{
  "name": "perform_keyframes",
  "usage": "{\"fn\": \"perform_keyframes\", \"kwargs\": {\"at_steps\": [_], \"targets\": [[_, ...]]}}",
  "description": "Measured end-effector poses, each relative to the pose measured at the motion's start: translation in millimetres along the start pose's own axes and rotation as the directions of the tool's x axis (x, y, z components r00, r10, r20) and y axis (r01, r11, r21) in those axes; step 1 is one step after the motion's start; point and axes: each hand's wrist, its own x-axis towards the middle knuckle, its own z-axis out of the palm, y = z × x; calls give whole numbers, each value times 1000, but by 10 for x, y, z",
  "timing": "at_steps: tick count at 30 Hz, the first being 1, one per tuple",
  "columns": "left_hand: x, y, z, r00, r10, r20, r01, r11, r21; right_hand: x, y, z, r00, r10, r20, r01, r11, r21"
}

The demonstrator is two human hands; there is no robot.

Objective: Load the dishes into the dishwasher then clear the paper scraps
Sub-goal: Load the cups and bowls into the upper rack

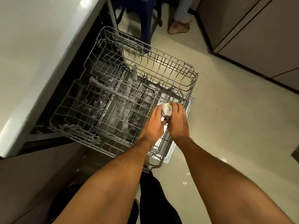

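The cup (167, 109), cream with dark lettering, sits over the near right corner of the pulled-out dishwasher rack (113, 88). The right hand (177, 120) curls around its side, while the left hand (155, 122) holds it from the other side. Paper scraps (184, 183) lie on the floor (226, 126).

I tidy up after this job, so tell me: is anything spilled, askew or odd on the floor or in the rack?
Small white paper scraps lie scattered on the floor tiles, right of the pulled-out dishwasher rack. The rack looks level. Both hands hold a cream mug over its near right corner.
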Motion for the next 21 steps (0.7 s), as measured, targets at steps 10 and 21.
{"fn": "perform_keyframes", "kwargs": {"at_steps": [10, 21], "targets": [[513, -51, 217, 996, -67, 55, 67, 998, -8, 403, 107, 101, 997, 67, 33, -62, 990, -130], [565, -143, 271, 996, -32, 78, 28, 999, 46, 541, 102, 278, 976, 68, 208, 3, 946, -324]]}}
